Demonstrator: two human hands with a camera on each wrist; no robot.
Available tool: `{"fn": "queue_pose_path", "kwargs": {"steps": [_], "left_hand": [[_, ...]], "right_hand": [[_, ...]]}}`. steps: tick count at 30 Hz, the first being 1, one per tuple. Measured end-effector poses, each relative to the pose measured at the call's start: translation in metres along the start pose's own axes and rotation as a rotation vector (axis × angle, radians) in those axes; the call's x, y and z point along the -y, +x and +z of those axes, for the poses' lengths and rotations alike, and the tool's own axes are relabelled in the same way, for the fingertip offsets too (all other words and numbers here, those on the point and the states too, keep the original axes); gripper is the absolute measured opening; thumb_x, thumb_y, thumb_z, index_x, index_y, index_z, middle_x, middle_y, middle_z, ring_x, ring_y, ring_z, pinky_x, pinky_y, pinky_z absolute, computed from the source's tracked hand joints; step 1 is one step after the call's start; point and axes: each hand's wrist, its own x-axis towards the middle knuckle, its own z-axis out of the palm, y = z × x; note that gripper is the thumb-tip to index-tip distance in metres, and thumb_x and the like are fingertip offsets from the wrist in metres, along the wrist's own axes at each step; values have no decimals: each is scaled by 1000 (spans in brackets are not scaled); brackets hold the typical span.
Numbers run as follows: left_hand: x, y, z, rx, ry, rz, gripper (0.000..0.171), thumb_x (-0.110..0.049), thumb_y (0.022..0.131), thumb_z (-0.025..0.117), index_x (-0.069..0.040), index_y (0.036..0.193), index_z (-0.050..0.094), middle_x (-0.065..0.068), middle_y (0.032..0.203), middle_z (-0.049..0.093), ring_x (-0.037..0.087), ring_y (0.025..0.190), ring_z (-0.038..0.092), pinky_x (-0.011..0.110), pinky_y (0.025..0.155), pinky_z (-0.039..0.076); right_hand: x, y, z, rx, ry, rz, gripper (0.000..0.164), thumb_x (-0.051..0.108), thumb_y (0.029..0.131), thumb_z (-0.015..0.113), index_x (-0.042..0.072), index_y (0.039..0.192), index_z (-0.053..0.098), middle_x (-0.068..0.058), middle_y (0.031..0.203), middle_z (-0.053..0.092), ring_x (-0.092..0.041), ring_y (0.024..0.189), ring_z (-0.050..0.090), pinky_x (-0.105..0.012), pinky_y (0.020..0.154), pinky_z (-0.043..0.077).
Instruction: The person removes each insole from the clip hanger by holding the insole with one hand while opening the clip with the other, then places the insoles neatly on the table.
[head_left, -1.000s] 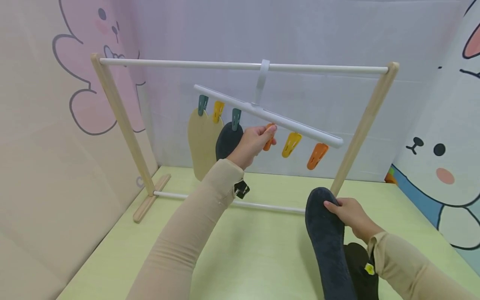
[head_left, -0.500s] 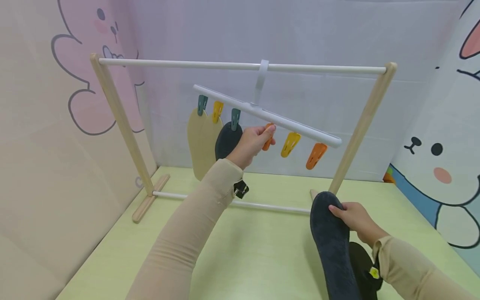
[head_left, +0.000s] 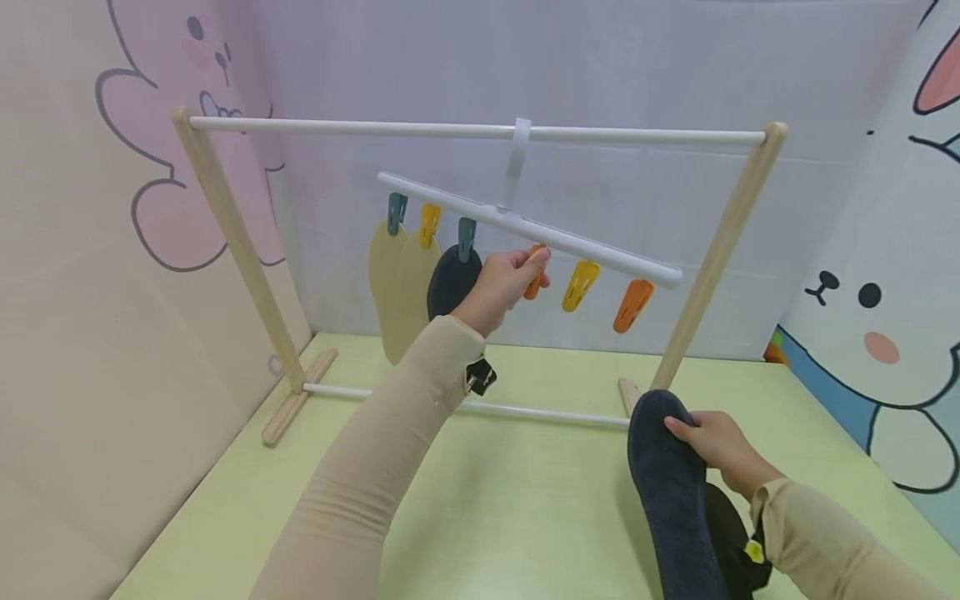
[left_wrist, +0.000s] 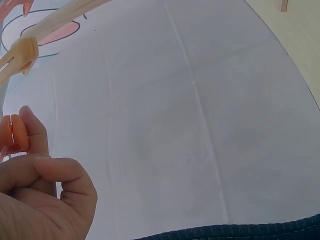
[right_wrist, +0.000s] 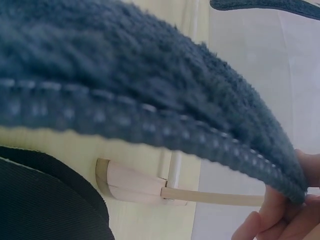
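My left hand (head_left: pixel 495 290) pinches an orange clip (left_wrist: pixel 20 134) below the middle of a tilted white hanger bar (head_left: pixel 592 245). In the left wrist view, thumb and fingertip lie on either side of the clip. My right hand (head_left: pixel 726 448) holds a dark blue insole (head_left: pixel 670 479) by its upper end, with the thumb on its face. The insole's fuzzy side and stitched edge show close up in the right wrist view. Left of my left hand, a dark insole (head_left: pixel 450 283) hangs from a green clip (head_left: pixel 467 240), partly hidden by the hand.
Two beige insoles (head_left: pixel 386 283) hang at the bar's left. A yellow clip (head_left: pixel 581 286) and another orange clip (head_left: pixel 633 306) hang at its right. The hanger hooks over a rack's top rail (head_left: pixel 360 128). Another dark insole (head_left: pixel 726 533) lies behind the held one on the table (head_left: pixel 525 500).
My right hand has moved slightly right and down with the dark blue insole. My left hand stays at the orange clip. The hanger bar's right end has risen a little.
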Motion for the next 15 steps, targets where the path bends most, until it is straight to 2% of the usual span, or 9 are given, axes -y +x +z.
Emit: {"fn": "queue_pose_path", "kwargs": {"steps": [4, 8, 11, 15], "left_hand": [[0, 2, 2, 1, -18, 8, 34, -34, 99, 53, -3, 88, 63, 1, 73, 55, 14, 56, 29, 25, 55, 24], [-1, 5, 11, 17, -35, 28, 34, -33, 99, 53, -1, 92, 63, 0, 73, 56, 14, 65, 35, 29, 69, 29], [-1, 6, 18, -1, -47, 40, 35, -32, 99, 54, 1, 93, 64, 0, 72, 56, 14, 69, 39, 32, 76, 31], [1, 7, 26, -27, -88, 34, 33, -30, 98, 55, -1, 109, 66, 0, 73, 57, 14, 72, 45, 34, 81, 34]], "right_hand": [[-3, 1, 0, 9, -4, 4, 41, 23, 100, 50, -17, 102, 59, -20, 93, 65, -28, 84, 62, -48, 78, 52], [-7, -2, -3, 13, -2, 20, 42, 23, 101, 50, -18, 103, 58, -18, 89, 65, -24, 80, 63, -47, 76, 52], [-11, -5, -5, 27, 8, 33, 46, 26, 100, 51, -19, 106, 57, -18, 90, 65, -26, 81, 63, -47, 76, 52], [-20, -11, -7, 46, 25, 58, 50, 31, 100, 51, -18, 107, 56, -18, 93, 65, -28, 86, 63, -49, 79, 51]]}}
